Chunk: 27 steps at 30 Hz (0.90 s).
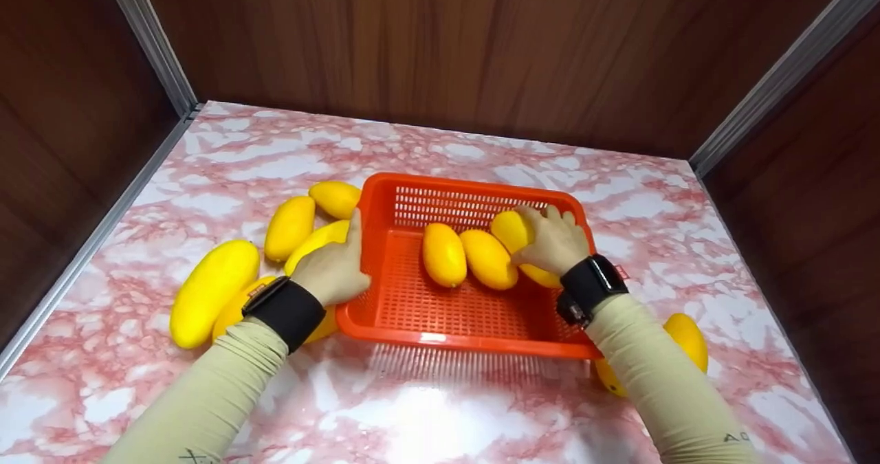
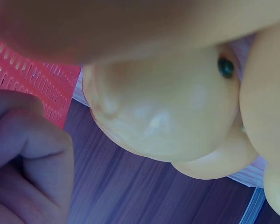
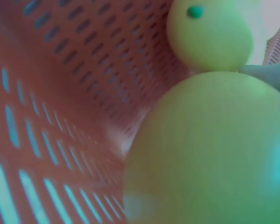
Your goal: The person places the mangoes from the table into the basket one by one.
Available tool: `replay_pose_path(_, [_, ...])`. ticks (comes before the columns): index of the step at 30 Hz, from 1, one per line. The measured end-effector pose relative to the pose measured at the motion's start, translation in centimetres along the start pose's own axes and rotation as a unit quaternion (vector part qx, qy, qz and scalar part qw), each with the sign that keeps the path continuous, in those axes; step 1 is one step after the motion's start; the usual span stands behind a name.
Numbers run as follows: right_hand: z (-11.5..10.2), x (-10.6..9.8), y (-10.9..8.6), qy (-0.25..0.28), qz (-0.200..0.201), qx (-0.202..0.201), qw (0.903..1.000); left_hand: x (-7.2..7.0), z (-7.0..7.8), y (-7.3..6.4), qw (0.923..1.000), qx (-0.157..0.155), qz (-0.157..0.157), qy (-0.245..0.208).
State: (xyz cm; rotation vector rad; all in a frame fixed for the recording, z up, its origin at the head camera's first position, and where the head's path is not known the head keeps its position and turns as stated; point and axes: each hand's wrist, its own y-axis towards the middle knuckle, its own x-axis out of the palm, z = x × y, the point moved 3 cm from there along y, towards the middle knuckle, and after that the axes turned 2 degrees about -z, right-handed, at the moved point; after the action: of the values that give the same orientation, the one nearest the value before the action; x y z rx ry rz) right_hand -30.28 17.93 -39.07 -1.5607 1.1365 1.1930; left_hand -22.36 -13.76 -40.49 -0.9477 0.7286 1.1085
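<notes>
A red-orange plastic basket point(image 1: 426, 340) with slotted walls stands mid-table. My left hand point(image 1: 333, 268) grips its left rim; in the left wrist view its curled fingers point(image 2: 37, 144) show beside the slotted wall. Inside the basket, my right hand point(image 1: 553, 240) holds a yellow mango point(image 1: 510, 229) between thumb and fingers. Two more mangoes point(image 1: 445, 254) lie side by side left of that hand, and another mango point(image 1: 540, 275) sits partly hidden under it. The right wrist view is largely filled by a mango point(image 3: 210, 154) close to the basket wall point(image 3: 60, 135).
Several mangoes point(image 1: 214, 293) lie on the table left of the basket, some partly behind my left hand and wrist. Two mangoes point(image 1: 686, 340) lie at the right, partly covered by my right sleeve point(image 1: 660, 374). Wooden panels point(image 1: 440, 51) enclose the pink-marbled tabletop point(image 1: 639, 189).
</notes>
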Motion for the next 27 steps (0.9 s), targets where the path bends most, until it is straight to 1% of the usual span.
replay_pose_path(10, [0.07,0.67,0.23,0.018,-0.021,0.008,0.9996,0.03,-0.08,0.01,1.0,-0.003,0.003,0.005])
replay_pose_path(17, [0.13,0.86,0.22,0.041,-0.041,0.017,0.9981,-0.04,-0.05,0.06,0.9997,-0.005,0.005,0.022])
replay_pose_path(27, [0.27,1.1,0.32,0.077,-0.076,0.029,0.9936,-0.05,-0.01,-0.03,0.9998,-0.007,0.002,0.016])
